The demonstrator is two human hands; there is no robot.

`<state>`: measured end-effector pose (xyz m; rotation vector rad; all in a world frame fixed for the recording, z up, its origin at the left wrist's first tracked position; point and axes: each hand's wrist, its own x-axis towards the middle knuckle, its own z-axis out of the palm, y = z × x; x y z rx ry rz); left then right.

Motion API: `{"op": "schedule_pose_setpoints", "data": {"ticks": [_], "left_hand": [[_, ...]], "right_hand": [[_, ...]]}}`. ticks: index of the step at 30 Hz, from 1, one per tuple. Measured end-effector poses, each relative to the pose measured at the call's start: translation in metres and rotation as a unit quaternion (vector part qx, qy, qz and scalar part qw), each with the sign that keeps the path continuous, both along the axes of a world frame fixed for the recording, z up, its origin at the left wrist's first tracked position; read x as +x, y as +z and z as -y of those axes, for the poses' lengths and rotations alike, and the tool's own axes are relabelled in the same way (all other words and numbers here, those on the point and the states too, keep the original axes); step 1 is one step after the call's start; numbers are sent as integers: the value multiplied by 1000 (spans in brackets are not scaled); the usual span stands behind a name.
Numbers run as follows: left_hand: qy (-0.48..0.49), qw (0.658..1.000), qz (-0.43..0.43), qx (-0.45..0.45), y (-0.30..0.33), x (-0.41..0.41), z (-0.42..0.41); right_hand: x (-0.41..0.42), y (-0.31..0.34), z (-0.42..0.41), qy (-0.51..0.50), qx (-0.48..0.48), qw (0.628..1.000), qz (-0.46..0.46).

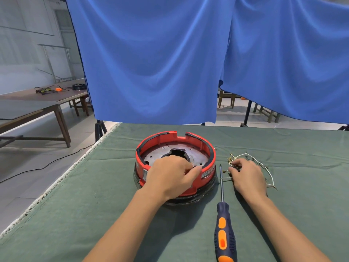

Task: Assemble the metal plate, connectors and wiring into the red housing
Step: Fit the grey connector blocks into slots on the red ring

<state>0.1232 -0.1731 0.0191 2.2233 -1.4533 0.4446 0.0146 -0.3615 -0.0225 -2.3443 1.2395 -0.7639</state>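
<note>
Sitting at frame centre on the green cloth (105, 186), red housing (207, 168) with metal plate (162, 153) inside; left hand (170, 176) curls over the near rim, probably steadying, contents unclear. Right hand (247, 176) pinches white wiring (269, 172) with brass connectors (230, 159), partly hidden. Screwdriver (223, 224) lies between, handle cut off.

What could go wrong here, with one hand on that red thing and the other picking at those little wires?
The wires form a loose tangle with several small brass ends; pulling one may drag the rest along. One white wire crosses the screwdriver shaft, so lifting the bundle could snag or roll it. The left hand rests over the housing rim and hides part of the plate, so seating may be hard to check.
</note>
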Motion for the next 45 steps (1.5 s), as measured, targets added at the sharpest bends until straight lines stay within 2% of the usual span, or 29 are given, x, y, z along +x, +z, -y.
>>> {"op": "schedule_pose_setpoints", "data": {"ticks": [4,8,12,14,16,18,22,26,29,32,35,37,40,42,45], "left_hand": [[-11,1000,-17,15,1,6,-6],[-4,991,-124,49,14,16,-19],[60,968,-223,94,24,25,-40],[93,969,-204,101,28,22,-43],[118,977,-160,81,31,13,-39],[102,982,-153,55,32,-2,-26],[13,969,-235,70,27,-41,12],[24,974,-198,106,17,-48,31],[-9,969,-205,138,21,-41,22],[-63,955,-214,193,35,-22,-3],[-33,945,-230,229,46,-3,-31],[-5,949,-250,193,46,-2,-36],[7,960,-253,119,36,-15,-22],[15,972,-216,97,25,-25,-8],[62,990,-115,49,8,-31,3]], "right_hand": [[-2,10,-4,24,-8,990,142],[1,30,-23,95,-47,963,248],[1,47,-38,120,-85,945,291],[1,52,-44,139,-106,941,290],[2,55,-49,159,-66,934,312],[5,58,-53,171,23,923,344],[6,57,-50,196,200,874,397],[2,50,-46,179,257,868,387],[4,47,-48,175,298,861,373],[6,51,-51,176,343,842,378],[3,57,-54,201,397,810,382],[2,60,-55,221,423,792,381],[3,62,-61,226,414,797,377],[2,64,-65,236,407,798,377],[-2,67,-69,261,396,808,349]]}}
